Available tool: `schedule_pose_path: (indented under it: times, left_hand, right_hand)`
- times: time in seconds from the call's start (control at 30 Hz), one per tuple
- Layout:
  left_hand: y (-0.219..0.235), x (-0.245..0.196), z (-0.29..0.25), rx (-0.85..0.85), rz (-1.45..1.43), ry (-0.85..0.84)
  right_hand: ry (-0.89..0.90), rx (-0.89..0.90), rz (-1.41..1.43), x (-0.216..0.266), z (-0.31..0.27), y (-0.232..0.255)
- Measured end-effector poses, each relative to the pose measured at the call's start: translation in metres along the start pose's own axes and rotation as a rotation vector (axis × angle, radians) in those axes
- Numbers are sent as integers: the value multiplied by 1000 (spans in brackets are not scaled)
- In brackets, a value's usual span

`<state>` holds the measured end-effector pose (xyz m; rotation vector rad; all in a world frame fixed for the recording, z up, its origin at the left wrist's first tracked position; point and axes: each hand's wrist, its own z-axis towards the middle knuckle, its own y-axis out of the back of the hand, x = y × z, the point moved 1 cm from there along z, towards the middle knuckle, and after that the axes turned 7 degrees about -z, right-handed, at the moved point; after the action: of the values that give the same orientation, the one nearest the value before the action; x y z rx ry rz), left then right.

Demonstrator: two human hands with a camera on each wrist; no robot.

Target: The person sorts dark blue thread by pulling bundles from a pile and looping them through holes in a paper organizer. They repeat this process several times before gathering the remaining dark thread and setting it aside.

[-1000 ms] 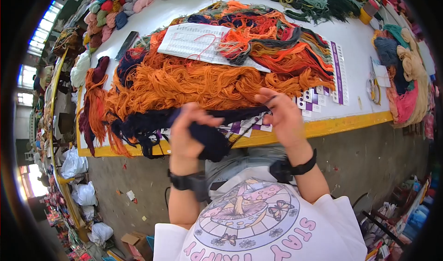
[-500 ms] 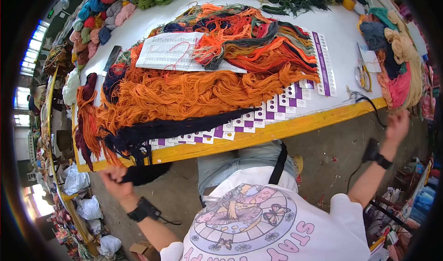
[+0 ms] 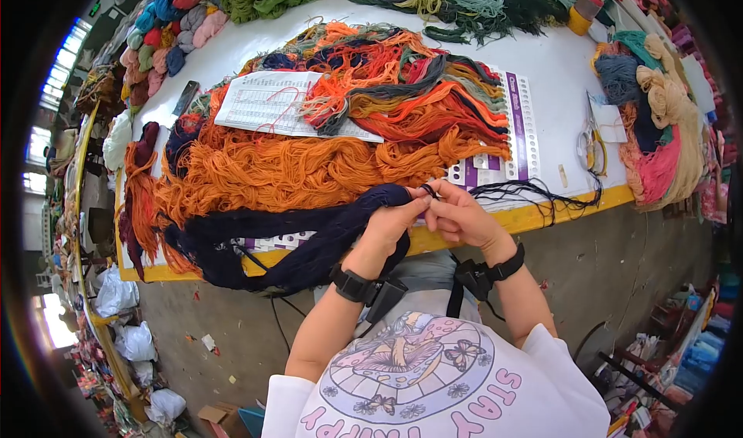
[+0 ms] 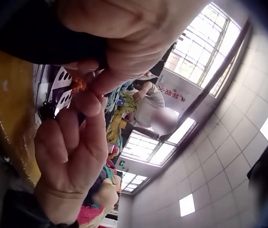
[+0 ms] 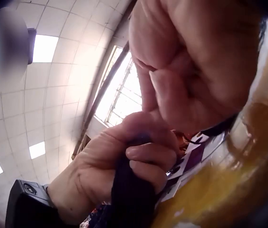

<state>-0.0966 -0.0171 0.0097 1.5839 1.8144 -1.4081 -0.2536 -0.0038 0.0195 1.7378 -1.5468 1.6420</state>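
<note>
The dark yarn [image 3: 288, 246], draped over the desk's [image 3: 569, 212] front edge, is gripped near one end by the left hand's [image 3: 393, 223] curled fingers; thin strands are pinched by the right hand's [image 3: 463, 218]. Soft, limp and easily tangled, it is probably best held where bunched.

We see long, stringy, rust-orange yarn hanks [image 3: 294, 167] in the middle, dark navy-blue yarn [image 3: 267, 241] on the near side, a white paper sheet printed with grey rows [image 3: 267, 105], and, on the right, a white perforated card striped purple [image 3: 517, 124].
</note>
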Motion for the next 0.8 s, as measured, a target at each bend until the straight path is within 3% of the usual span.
schedule_pose_path:
  times: [0.07, 0.1, 0.13, 0.2, 0.23, 0.33, 0.43, 0.53, 0.63, 0.73, 0.8]
  left_hand:
    - [-7, 1, -1, -80, 35, 0]
    - [-10, -2, -3, -133, 89, 6]
    - [-12, -3, -3, -185, 146, 11]
    - [-4, 12, 1, -279, 647, -403]
    - [-3, 19, 3, -319, 897, -613]
    - [-6, 29, 4, -486, 875, -733]
    - [-9, 21, 3, -399, 962, -427]
    - [-10, 22, 7, -440, 1069, -374]
    - [-2, 20, 6, -353, 711, -156]
    - [-7, 8, 6, -324, 64, 68]
    - [-13, 3, 5, -302, -42, 67]
  right_hand:
    - [1, -55, -126, 2, 1, 3]
    - [24, -166, -248, 3, 3, 5]
    - [132, -247, -496, 2, 6, 8]
    - [357, -412, -991, -4, 9, 16]
    - [268, -423, -1121, 8, 8, 9]
    - [436, -543, -1273, 7, 14, 18]
    - [348, -561, -1198, 3, 17, 22]
    - [280, -574, -1105, 2, 17, 24]
    - [282, -597, -1037, 4, 17, 23]
    - [262, -598, -981, 5, 18, 22]
    - [282, -589, -996, 7, 19, 24]
